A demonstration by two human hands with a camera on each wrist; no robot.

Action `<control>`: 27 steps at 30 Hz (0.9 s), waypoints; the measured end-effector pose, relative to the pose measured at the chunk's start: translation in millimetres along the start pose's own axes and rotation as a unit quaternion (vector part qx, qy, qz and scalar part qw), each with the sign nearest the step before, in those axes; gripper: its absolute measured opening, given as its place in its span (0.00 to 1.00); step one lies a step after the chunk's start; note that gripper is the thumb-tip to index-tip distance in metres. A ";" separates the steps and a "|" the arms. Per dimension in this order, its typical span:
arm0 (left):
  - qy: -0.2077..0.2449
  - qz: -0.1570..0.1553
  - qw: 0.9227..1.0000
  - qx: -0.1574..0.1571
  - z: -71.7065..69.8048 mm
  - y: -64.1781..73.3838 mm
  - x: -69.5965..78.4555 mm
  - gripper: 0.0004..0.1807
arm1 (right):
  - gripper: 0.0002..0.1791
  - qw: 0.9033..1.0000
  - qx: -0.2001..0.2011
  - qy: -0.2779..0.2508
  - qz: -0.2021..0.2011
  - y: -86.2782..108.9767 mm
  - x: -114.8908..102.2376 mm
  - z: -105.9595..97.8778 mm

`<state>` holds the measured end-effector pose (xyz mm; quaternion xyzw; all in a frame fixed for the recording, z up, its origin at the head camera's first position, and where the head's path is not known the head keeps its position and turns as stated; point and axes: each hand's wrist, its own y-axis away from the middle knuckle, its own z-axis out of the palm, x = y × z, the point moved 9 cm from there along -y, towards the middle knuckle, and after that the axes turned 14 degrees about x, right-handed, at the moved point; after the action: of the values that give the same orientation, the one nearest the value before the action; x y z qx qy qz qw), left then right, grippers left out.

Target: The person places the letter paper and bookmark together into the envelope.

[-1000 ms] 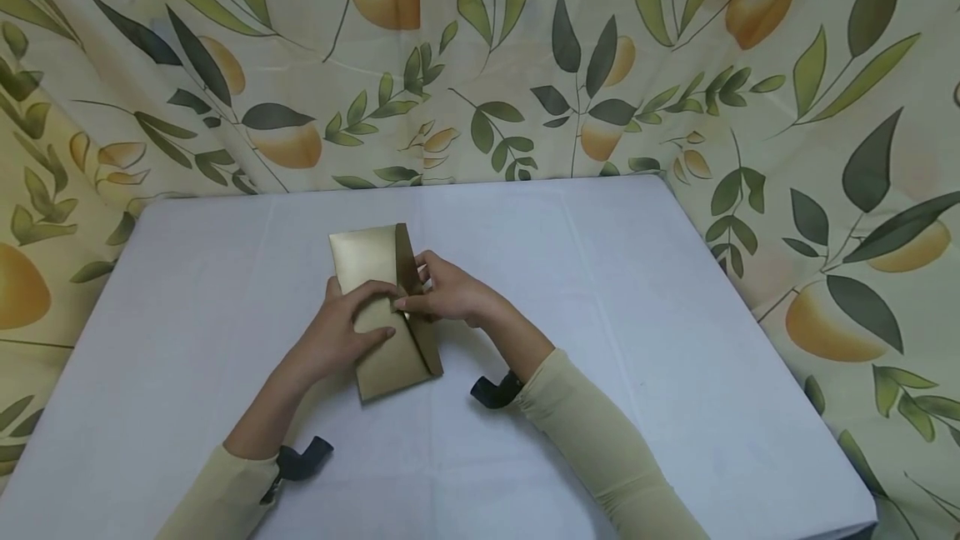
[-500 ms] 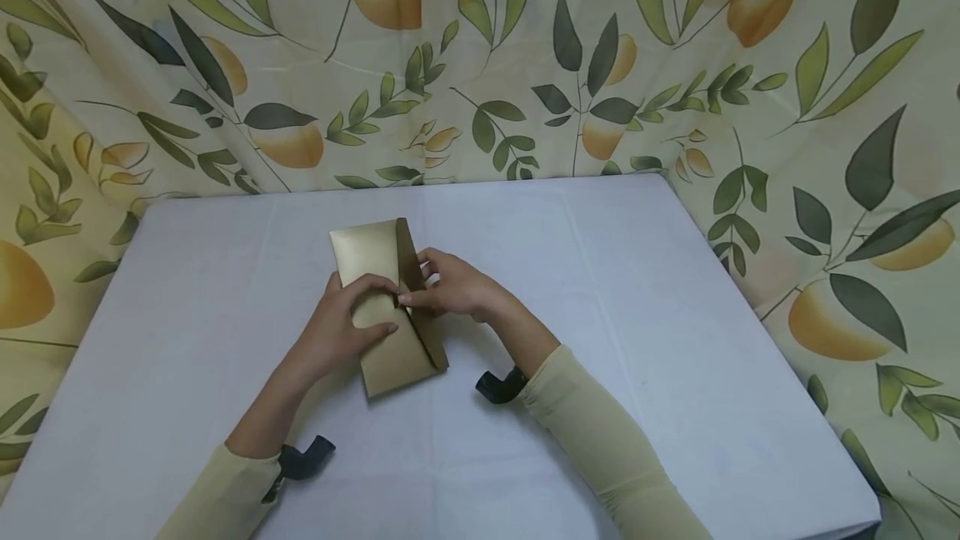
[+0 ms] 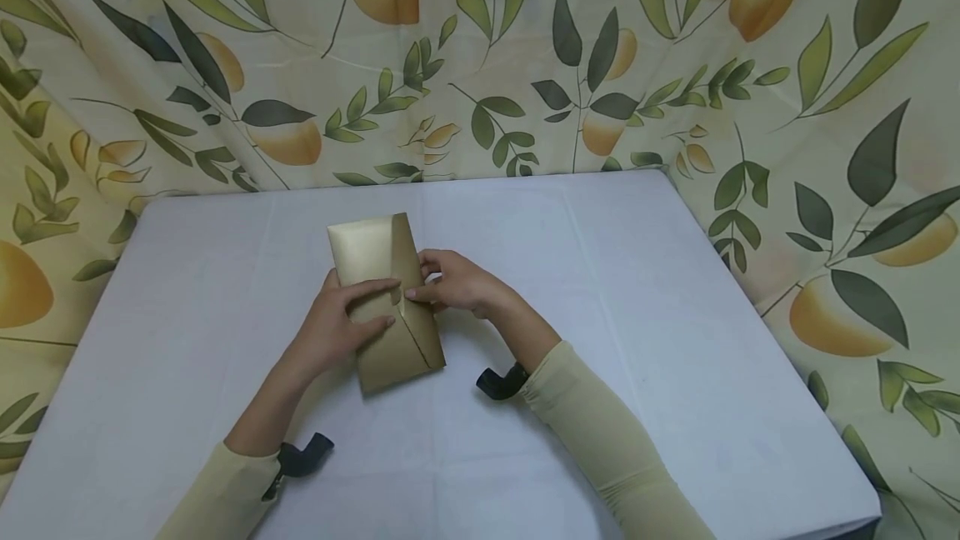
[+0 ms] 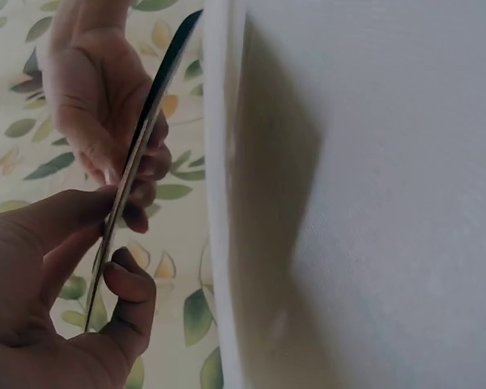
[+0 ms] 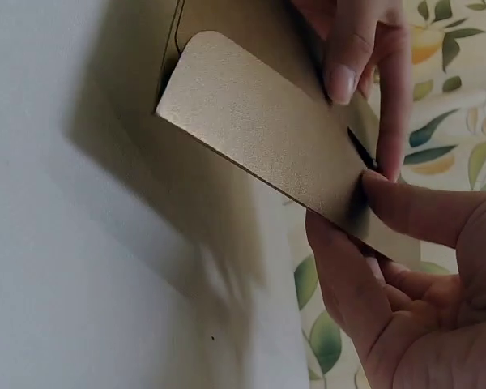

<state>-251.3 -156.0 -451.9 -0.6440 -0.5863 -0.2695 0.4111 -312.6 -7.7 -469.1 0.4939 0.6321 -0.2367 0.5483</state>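
Note:
A flat gold envelope is held up over the white table, its flap lying nearly flat along the right side. My left hand grips it from the left, thumb and forefinger across the front and the other fingers behind. On the right edge my right hand pinches the flap, thumb in front near the middle slit and fingers at the back. Seen edge-on in the left wrist view, the envelope is thin, with fingers on both of its faces.
A white cloth covers the table. Behind and beside it hangs a curtain printed with leaves and fruit. A black camera mount sits on the left wrist, another mount on the right.
The flap, raised at an angle before, has folded down flatter onto the envelope's front. My right thumb has shifted slightly right; both hands keep their hold.

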 end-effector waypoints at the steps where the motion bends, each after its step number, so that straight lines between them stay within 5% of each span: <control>1: 0.004 0.003 1.000 0.000 -0.1 0.1 0.7 0.24 | 0.14 1.000 0.000 -0.003 0.002 0.3 -0.3 0.4; 9: 0.027 0.013 1.000 -0.007 5.4 1.6 -2.2 0.18 | 0.22 1.000 -0.005 0.004 0.020 -0.7 5.6 5.7; 13: -0.046 0.005 0.999 -0.028 14.6 4.6 -11.9 0.25 | 0.22 0.998 0.007 0.031 0.045 -0.6 12.4 3.9; 19: -0.187 0.056 0.978 -0.077 27.7 11.5 -8.9 0.31 | 0.18 0.994 0.033 0.088 0.062 -1.8 21.5 -6.4; 23: -0.191 0.103 0.966 -0.140 41.2 19.8 -4.1 0.34 | 0.17 0.986 0.053 0.153 0.047 -2.8 23.7 -12.3; 27: -0.165 0.102 0.962 -0.190 48.3 28.0 -5.0 0.37 | 0.16 0.976 0.059 0.203 0.043 -4.5 27.6 -11.0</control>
<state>-231.3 -117.2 -487.0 -0.8022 -0.5153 -0.2222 0.2042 -319.3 9.8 -492.6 0.5896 0.6937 -0.1445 0.3877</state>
